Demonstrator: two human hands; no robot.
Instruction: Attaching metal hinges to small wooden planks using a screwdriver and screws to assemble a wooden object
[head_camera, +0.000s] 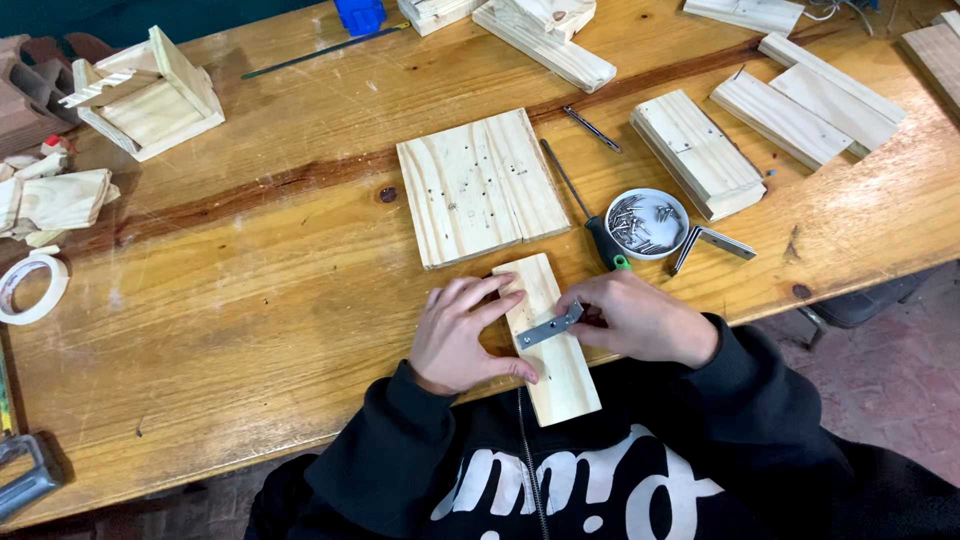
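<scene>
A long wooden workbench (250, 300) with a glossy, yellowish top fills most of the view; a dark crack runs along its length. Under its near edge, a reddish tiled floor (880, 370) is visible. The light is soft and even.

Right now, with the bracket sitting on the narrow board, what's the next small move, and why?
Probably free the right hand and reach for a screw in the bowl, then the screwdriver. The bracket already lies across the board, the left hand pins the board to the table, and no screw or tool is in hand yet.
</scene>
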